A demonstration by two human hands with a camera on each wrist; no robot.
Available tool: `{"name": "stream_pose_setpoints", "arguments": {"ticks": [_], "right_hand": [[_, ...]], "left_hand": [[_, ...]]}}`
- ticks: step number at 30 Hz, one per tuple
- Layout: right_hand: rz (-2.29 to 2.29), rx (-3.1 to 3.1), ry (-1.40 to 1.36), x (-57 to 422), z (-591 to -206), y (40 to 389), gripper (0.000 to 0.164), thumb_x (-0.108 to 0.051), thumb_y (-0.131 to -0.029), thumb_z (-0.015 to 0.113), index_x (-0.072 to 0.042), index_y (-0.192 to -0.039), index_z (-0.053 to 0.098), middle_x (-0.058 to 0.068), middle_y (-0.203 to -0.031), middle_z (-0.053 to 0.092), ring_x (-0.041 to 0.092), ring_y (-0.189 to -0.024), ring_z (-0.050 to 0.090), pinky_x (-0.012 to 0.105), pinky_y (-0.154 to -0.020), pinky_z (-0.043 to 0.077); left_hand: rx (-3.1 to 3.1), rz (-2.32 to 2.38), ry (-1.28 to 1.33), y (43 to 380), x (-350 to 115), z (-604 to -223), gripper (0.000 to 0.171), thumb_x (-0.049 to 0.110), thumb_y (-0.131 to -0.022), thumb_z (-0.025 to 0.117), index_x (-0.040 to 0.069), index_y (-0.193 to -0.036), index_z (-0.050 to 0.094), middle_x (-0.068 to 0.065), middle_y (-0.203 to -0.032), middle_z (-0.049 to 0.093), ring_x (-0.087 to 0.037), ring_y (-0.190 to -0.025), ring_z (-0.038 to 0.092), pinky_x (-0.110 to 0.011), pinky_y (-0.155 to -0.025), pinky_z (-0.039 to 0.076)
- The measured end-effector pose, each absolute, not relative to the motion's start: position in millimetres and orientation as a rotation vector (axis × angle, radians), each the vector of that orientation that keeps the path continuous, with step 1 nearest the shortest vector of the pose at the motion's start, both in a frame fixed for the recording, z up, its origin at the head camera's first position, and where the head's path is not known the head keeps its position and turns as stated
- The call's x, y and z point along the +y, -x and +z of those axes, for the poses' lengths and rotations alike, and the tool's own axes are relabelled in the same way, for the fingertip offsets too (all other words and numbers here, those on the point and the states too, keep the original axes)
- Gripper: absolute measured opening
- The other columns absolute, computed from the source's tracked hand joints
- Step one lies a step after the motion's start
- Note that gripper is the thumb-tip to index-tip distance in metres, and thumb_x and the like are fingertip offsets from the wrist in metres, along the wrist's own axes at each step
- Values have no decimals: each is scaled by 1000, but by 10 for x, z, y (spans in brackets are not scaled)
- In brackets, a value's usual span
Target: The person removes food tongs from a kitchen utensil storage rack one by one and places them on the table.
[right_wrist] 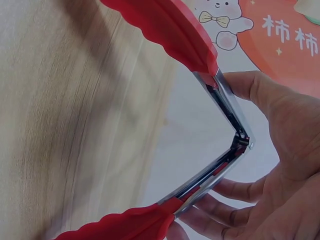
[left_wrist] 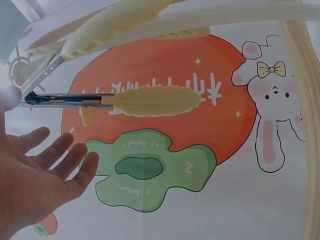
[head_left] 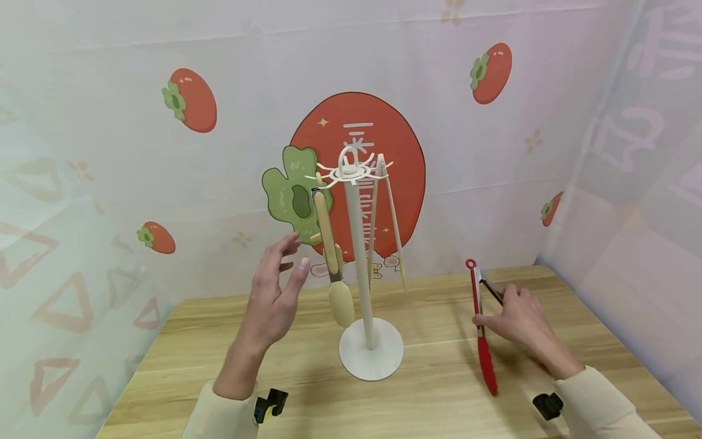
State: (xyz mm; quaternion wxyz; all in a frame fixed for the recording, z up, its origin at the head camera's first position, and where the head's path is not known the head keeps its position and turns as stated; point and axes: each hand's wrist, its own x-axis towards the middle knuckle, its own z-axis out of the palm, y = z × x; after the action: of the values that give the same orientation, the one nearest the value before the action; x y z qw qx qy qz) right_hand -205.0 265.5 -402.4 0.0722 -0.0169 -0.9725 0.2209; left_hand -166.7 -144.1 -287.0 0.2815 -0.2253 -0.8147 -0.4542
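Red, wavy-edged tips [right_wrist: 165, 31] cap the spread, silvery metal tongs [right_wrist: 234, 107].

head: above, set back, facing forward and down over worktop [head_left: 433, 378] and rack [head_left: 360, 256]; left wrist: near, rolled sideways, facing persimmon print [left_wrist: 150, 65]; right wrist: close on red tongs [right_wrist: 165, 30]; all share print

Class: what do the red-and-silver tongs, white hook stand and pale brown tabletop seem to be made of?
Red-and-silver tongs: shiny arms, probably steel, given bright glints; scalloped red heads, likely silicone or plastic, smooth and evenly coloured. White hook stand: perhaps painted metal or plastic; its plain surface leaves this open. Pale brown tabletop: wood or satin laminate, from its streaky grain.
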Motion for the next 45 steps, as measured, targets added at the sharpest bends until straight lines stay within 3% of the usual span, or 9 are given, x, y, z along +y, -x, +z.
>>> {"name": "stream_pose_setpoints", "arguments": {"ticks": [2, 10, 17, 24, 45], "right_hand": [[664, -2936, 56, 2670, -4032, 2049, 71, -51, -65, 77, 6, -95, 46, 19, -85, 48, 35, -80, 45, 39, -60, 37], [657, -2977, 72, 2732, -4066, 2042, 71, -52, -66, 76, 6, -95, 46, 17, -83, 47, 32, -76, 45, 36, -57, 35], [621, -2986, 77, 2777, -4086, 2031, 64, -52, -66, 76, 2, -84, 47, 14, -79, 45, 29, -72, 43, 33, -54, 33], [615, -3007, 113, 2821, -4115, 2014, 66, -56, -66, 75, 1, -83, 45, 13, -76, 43, 26, -67, 41, 32, -49, 32], [568, -3093, 218, 2909, -4182, 2040, 71, -59, -67, 71, 3, -91, 48, 24, -91, 48, 40, -75, 47, 43, -48, 36]], "left_hand": [[-2179, -1221, 610, 1708, -1460, -2910, 45, 19, -96, 51, 13, -140, 40, -3, -130, 47, -14, -120, 41, -41, -95, 39], [-2172, -1270, 614, 1485, -1318, -2667, 46, 6, -93, 52, -4, -136, 40, -17, -128, 46, -26, -120, 42, -50, -95, 37], [-2174, -1272, 655, 1490, -1301, -2658, 50, 8, -90, 54, -5, -136, 39, -18, -129, 45, -26, -121, 40, -51, -96, 36], [-2181, -1306, 669, 1516, -1281, -2654, 55, 11, -89, 54, -3, -139, 35, -18, -133, 43, -33, -124, 37, -51, -98, 34], [-2200, -1378, 684, 1615, -1216, -2629, 62, 14, -86, 56, -4, -141, 31, -17, -134, 40, -27, -126, 35, -52, -100, 32]]}}
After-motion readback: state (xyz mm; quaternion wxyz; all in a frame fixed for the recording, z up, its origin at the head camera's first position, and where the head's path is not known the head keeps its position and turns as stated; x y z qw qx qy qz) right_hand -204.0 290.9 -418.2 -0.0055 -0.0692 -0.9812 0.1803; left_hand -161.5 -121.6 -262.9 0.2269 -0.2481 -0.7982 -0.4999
